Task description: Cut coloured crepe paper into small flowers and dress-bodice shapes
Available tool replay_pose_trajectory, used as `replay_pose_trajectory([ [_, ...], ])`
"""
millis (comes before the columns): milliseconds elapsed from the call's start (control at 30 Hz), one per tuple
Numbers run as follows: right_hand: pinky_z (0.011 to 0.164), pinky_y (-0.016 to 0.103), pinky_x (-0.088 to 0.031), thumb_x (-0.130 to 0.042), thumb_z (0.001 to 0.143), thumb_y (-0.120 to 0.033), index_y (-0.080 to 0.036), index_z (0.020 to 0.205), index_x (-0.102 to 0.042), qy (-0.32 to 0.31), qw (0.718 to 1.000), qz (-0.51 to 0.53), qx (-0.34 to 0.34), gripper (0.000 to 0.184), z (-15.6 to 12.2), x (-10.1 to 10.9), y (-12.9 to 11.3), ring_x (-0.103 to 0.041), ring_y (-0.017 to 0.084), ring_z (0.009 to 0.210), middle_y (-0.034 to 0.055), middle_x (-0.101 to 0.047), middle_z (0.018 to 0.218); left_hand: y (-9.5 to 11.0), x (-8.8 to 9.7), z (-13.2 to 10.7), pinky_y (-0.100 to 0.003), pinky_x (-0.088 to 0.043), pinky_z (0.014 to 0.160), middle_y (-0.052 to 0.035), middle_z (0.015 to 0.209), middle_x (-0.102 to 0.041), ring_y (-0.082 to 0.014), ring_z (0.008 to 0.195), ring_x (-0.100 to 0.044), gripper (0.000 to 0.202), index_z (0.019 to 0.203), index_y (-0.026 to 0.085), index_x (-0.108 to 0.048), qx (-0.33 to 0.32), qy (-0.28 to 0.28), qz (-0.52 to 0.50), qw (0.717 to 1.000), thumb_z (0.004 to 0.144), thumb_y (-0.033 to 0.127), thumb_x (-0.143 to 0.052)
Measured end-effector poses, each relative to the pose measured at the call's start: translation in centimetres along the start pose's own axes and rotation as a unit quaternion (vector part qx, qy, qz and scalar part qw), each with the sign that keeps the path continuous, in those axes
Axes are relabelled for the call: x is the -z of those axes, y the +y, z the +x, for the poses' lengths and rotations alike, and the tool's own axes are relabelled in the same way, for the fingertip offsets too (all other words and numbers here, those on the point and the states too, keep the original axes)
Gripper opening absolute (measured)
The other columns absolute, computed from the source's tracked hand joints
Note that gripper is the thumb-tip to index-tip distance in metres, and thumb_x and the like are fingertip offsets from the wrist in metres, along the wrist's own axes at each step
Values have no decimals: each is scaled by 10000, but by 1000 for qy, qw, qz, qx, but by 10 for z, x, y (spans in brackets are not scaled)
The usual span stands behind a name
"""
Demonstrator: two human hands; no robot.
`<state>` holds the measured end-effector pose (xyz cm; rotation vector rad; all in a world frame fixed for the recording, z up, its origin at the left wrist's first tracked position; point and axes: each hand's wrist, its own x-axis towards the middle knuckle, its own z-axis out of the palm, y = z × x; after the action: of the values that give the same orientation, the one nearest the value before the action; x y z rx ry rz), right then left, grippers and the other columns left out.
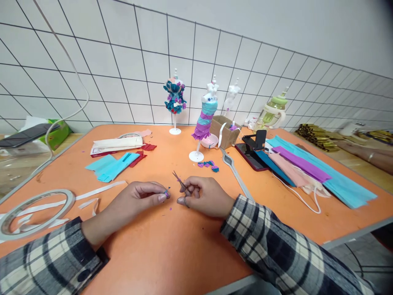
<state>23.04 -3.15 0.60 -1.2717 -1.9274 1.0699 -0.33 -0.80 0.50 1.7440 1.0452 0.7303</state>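
My left hand [143, 198] is closed in a pinch on a tiny purple and blue paper flower [167, 193], which mostly hides between the fingertips. In my right hand [208, 196] is a small pair of scissors [178, 179], its blades slightly parted and pointing up and away to the left. The blades are apart from the flower. Beyond the right hand lie several small purple and blue paper flowers [208, 164]. Behind them stands a small dress form [208, 112] wrapped in light blue and purple crepe paper. Tiny purple scraps [170, 209] lie below the hands.
Left are a tape roll [69, 200], white strips, light blue paper [112, 167] and red scraps. Another dress form [175, 96] with dark blue ruffles stands at the back. Right are a cardboard box [225, 131], a grey watch-like band [236, 174], a phone [250, 157], crepe sheets [346, 188] and a bottle [273, 110].
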Motion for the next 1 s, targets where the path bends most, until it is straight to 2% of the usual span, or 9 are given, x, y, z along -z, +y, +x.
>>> replay_pose_trajectory([
  [133,567,209,-348,-716,778,-396,-210,920,-646,-50,998,-43,18,244,-2,4,-4,-486,80,626,-55,-598,753,3,-2,1,-307,-598,750,-45,832,-809,-234,796,-744,231,770,236,-791,-4,26,24,999,748,458,-727],
  [233,579,221,-341,-687,802,-429,-214,842,-645,-79,994,-74,26,223,-6,5,-10,-516,89,645,-56,-603,723,8,-2,0,-328,-593,786,-55,874,-809,-249,840,-744,290,808,227,-773,-14,111,79,991,764,500,-685],
  [333,622,236,-346,-696,793,-437,-216,813,-656,-78,990,-115,34,226,-8,5,-14,-548,100,675,-54,-610,708,13,-3,-4,-342,-584,815,-50,917,-812,-259,873,-746,317,826,240,-769,-29,186,179,966,780,527,-642],
  [433,639,239,-342,-701,786,-425,-218,845,-653,-52,987,-143,53,220,-8,2,-15,-555,104,699,-51,-613,733,15,-6,-8,-317,-590,739,-29,852,-813,-241,781,-753,294,811,252,-771,-67,179,252,949,805,492,-602],
  [567,646,240,-337,-711,770,-422,-223,873,-648,-29,981,-176,77,233,-9,-2,-13,-546,103,711,-52,-599,741,16,-10,-11,-298,-592,714,-20,834,-812,-225,754,-756,254,822,251,-768,-106,172,289,936,816,414,-573],
  [767,620,240,-322,-701,773,-424,-221,865,-649,-29,980,-182,70,229,-9,-5,-12,-534,101,674,-53,-599,712,16,-10,-13,-294,-591,706,-25,824,-807,-218,753,-752,246,797,237,-748,-99,177,292,935,817,395,-561],
  [1000,599,242,-308,-689,798,-430,-216,854,-676,-56,981,-177,51,222,-9,-3,-14,-542,103,645,-41,-627,679,12,-10,-13,-293,-574,720,-16,830,-802,-215,751,-738,223,794,252,-754,-96,156,287,940,824,406,-595],
])
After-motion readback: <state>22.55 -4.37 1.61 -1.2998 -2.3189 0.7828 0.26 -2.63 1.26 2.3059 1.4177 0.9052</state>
